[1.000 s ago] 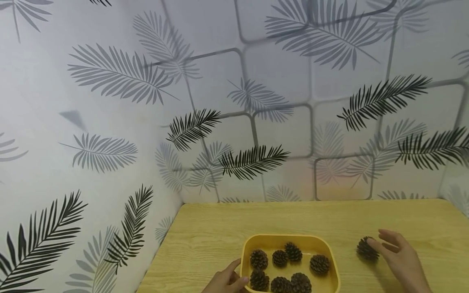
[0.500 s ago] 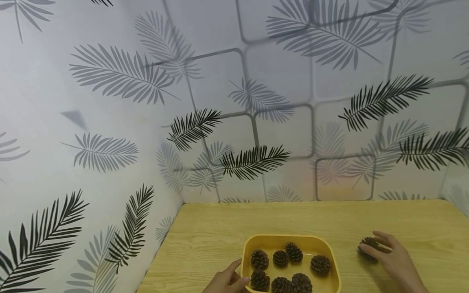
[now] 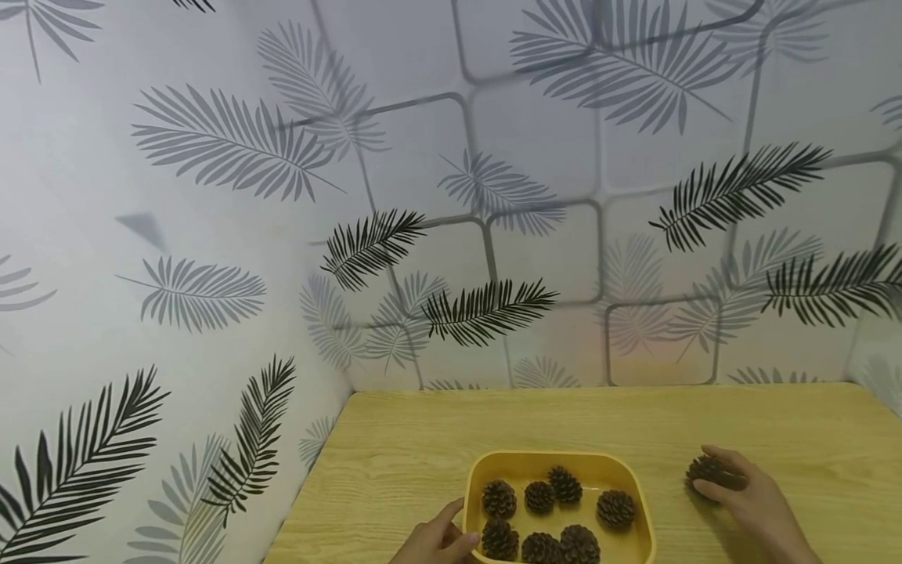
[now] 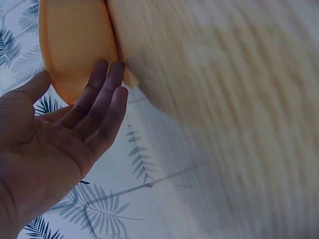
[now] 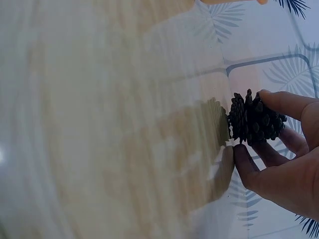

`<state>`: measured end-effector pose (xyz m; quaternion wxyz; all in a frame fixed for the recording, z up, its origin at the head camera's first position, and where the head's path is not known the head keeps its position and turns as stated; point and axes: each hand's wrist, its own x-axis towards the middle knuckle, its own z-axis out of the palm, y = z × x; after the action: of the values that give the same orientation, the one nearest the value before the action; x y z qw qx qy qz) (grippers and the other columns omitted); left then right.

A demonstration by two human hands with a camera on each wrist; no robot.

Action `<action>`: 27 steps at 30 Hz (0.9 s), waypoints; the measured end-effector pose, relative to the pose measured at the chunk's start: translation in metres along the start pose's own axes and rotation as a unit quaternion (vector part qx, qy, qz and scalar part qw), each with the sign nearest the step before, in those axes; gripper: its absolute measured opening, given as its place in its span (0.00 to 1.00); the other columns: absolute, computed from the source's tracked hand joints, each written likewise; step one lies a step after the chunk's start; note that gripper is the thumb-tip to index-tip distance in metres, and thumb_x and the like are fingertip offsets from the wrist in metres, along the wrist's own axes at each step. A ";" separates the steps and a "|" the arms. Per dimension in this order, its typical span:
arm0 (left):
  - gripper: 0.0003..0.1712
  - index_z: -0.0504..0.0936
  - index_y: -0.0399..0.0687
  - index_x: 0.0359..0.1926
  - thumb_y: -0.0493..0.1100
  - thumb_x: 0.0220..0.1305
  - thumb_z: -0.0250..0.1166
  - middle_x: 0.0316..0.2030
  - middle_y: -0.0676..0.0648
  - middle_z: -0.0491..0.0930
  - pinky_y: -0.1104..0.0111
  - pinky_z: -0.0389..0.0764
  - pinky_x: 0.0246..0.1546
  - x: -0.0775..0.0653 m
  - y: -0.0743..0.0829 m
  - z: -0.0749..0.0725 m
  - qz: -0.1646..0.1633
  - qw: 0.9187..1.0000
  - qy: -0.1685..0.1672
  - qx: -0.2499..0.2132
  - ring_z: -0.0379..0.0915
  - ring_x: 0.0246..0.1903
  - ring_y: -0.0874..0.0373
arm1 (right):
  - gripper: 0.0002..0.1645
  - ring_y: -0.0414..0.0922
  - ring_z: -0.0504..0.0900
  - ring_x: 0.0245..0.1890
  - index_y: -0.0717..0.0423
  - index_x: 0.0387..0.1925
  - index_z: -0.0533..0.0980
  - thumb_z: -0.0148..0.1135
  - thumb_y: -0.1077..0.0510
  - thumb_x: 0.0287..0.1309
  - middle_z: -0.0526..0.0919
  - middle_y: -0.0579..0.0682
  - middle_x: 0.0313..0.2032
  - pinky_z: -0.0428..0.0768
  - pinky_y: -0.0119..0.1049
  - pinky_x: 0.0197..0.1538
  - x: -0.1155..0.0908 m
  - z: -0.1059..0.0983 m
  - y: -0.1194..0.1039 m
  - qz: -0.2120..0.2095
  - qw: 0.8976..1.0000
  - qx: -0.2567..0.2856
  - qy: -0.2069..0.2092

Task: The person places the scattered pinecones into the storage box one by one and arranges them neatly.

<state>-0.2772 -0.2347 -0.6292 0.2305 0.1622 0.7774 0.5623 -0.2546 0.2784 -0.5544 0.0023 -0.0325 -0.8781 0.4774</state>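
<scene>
At the left side of a yellow plastic tray [image 3: 557, 458], my left hand [image 3: 437, 540] holds the wall, thumb at the rim and fingers along the outside. The left wrist view shows the same hand [image 4: 60, 129] with its fingertips against the tray's outer wall [image 4: 79, 40]. Over on the right, my right hand [image 3: 757, 501] is around a brown pine cone [image 3: 703, 472] on the table. Seen from the right wrist, the thumb lies on one side of this pine cone [image 5: 256, 119] and fingers [image 5: 269, 154] on the other.
Inside the tray lie several pine cones, among them one [image 3: 616, 509] near the right wall and one [image 3: 499, 499] at the left. The light wooden table [image 3: 395, 446] runs back to a wall [image 3: 535, 337] with a leaf pattern.
My right hand has moved slightly left and its fingers have come around the pine cone. The left hand and the tray have stayed in place.
</scene>
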 end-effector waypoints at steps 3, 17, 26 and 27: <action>0.42 0.61 0.53 0.81 0.65 0.75 0.60 0.39 0.49 0.90 0.63 0.87 0.43 0.000 0.000 0.000 0.006 1.000 -0.002 0.006 0.89 0.37 0.51 | 0.44 0.79 0.65 0.66 0.70 0.74 0.60 0.67 0.48 0.72 0.57 0.81 0.72 0.71 0.71 0.60 -0.001 0.001 0.001 -0.015 1.000 -0.016 0.013; 0.42 0.63 0.56 0.80 0.64 0.73 0.63 0.37 0.48 0.89 0.60 0.88 0.42 0.007 -0.013 -0.002 -0.005 1.000 0.005 0.003 0.89 0.36 0.48 | 0.47 0.80 0.63 0.67 0.67 0.78 0.54 0.64 0.47 0.74 0.54 0.79 0.73 0.73 0.67 0.62 -0.009 -0.003 -0.006 0.027 0.999 0.037 0.008; 0.41 0.64 0.58 0.79 0.64 0.73 0.64 0.37 0.47 0.89 0.60 0.88 0.41 0.006 -0.011 -0.001 -0.002 1.000 0.006 -0.005 0.89 0.36 0.48 | 0.44 0.80 0.62 0.68 0.67 0.78 0.54 0.62 0.49 0.75 0.55 0.79 0.73 0.77 0.64 0.60 -0.012 -0.002 -0.013 0.019 0.998 0.055 0.017; 0.41 0.64 0.58 0.79 0.64 0.73 0.64 0.37 0.47 0.89 0.60 0.88 0.41 0.005 -0.010 -0.001 -0.002 1.000 0.007 -0.007 0.89 0.36 0.48 | 0.44 0.80 0.62 0.68 0.67 0.78 0.54 0.62 0.49 0.76 0.55 0.79 0.73 0.77 0.64 0.61 -0.013 -0.002 -0.014 0.019 0.998 0.056 0.019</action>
<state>-0.2822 -0.2357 -0.6394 0.2276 0.1554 0.7755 0.5680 -0.2426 0.2717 -0.5412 0.0118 -0.0577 -0.8490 0.5251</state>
